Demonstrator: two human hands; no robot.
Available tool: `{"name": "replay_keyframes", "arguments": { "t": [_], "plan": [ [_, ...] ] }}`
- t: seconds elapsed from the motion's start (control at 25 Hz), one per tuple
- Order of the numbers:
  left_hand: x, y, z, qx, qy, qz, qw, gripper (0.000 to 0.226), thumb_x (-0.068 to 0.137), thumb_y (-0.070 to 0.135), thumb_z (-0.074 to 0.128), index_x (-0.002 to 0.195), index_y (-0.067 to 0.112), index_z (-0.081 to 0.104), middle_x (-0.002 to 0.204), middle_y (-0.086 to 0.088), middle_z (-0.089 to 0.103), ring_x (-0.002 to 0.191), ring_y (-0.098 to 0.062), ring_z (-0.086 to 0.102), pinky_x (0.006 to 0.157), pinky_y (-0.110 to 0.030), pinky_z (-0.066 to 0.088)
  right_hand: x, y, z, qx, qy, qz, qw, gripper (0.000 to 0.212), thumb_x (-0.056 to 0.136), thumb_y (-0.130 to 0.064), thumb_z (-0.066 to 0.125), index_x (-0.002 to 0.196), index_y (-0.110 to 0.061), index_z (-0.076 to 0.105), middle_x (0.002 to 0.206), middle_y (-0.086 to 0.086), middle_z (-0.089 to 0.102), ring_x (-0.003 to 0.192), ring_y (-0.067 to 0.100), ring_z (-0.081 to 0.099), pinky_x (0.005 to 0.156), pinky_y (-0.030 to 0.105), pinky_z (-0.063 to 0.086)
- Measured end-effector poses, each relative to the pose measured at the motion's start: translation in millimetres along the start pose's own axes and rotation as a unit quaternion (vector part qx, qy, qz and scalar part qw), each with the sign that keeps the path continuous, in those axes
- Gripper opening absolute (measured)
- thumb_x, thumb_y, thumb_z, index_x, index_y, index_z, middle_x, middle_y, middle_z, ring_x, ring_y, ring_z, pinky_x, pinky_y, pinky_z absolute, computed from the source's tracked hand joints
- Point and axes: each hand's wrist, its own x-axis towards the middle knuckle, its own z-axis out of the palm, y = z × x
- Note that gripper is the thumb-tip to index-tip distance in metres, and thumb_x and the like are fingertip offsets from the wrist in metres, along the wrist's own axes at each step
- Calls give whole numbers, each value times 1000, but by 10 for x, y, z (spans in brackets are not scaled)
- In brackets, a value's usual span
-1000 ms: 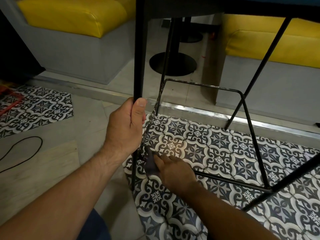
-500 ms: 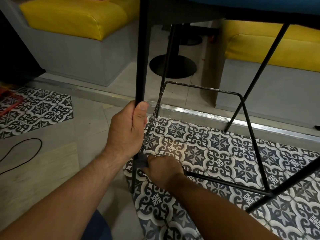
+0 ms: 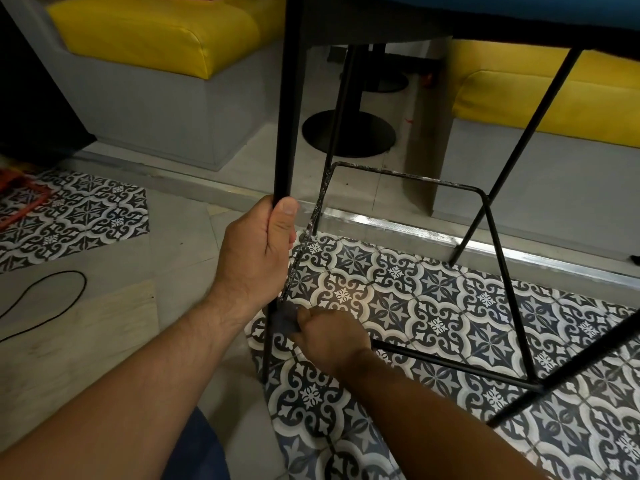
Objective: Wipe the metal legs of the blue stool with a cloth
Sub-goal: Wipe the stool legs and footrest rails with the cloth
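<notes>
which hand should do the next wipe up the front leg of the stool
Right. The right hand already presses the cloth against the front leg low down. The left hand is wrapped around that leg higher up, steadying the stool, and holds no cloth.

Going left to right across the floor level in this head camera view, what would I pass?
Black cable → left hand gripping the front stool leg → right hand pressing the cloth to that leg → low crossbar → right-side stool leg.
</notes>
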Motion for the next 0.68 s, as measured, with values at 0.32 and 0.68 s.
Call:
{"name": "replay_keyframes", "arguments": {
  "t": [0.32, 0.68],
  "plan": [
    [-3, 25, -10, 9, 0, -6, 1000, 59, 93, 61, 25, 94, 15, 62, 67, 2, 60, 63, -13, 60, 59, -29, 51, -507, 508, 128, -64, -16, -136, 988, 79, 93, -22, 54, 150, -35, 1, 150, 16, 28, 115, 33, 50, 83, 46, 53],
    [11, 2, 4, 23, 0, 5, 1000, 62, 91, 62, 23, 96, 15, 63, 65, 9, 56, 63, -6, 57, 60, -20, 45, -58, -12, 153, -80, 15, -67, 994, 65, 96, -27, 44, 149, -9, 11, 134, 21, 46, 108, 33, 54, 85, 46, 48]
  ]
}}
